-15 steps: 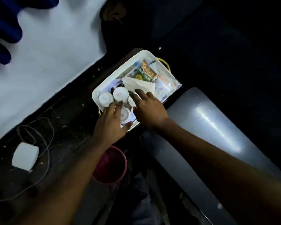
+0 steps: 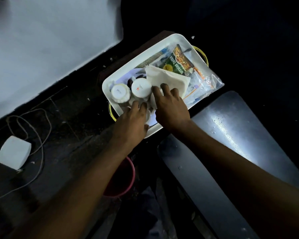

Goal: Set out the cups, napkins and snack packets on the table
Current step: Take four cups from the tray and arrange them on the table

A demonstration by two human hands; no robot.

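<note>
Since earlier, right hand (image 2: 171,109) slid onto napkin (image 2: 167,80); left hand (image 2: 133,118) over cups (image 2: 141,87), grip unclear; everything still in tray (image 2: 145,54), nothing set out

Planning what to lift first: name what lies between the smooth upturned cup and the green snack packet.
Head view: a folded white napkin lies between the smooth upturned cup and green snack packet, all inside the white tray.

The scene is very dim; a narrow light from near my head makes glare on the table (image 2: 231,128), and the edges stay black.
</note>
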